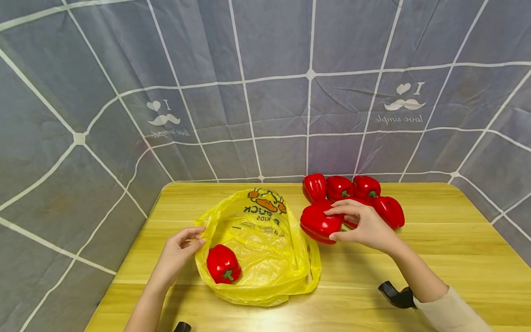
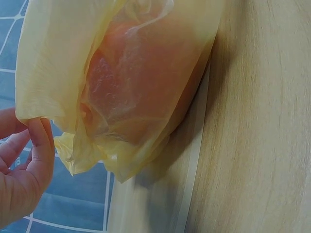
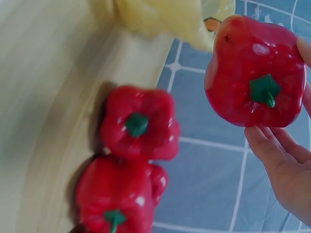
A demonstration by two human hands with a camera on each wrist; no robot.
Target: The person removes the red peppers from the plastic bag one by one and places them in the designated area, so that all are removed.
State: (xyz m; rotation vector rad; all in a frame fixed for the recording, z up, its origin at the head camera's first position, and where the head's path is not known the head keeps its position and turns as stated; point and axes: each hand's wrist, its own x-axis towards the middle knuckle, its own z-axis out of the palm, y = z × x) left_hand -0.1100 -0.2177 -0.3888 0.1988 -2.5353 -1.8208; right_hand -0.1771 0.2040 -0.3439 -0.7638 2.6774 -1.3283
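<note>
My left hand pinches the left rim of a yellow plastic bag, which lies with its mouth open. Inside the bag, at the left, sits one red bell pepper with a green stem. In the left wrist view that pepper shows blurred through the plastic. My right hand grips another red bell pepper by its side, next to the bag's right edge. The right wrist view shows this held pepper stem toward the camera, raised off the table.
Several more red bell peppers are grouped at the back right of the wooden table, partly behind my right hand. A grey curtain with white lines stands behind and at both sides. Black straps hang at my wrists.
</note>
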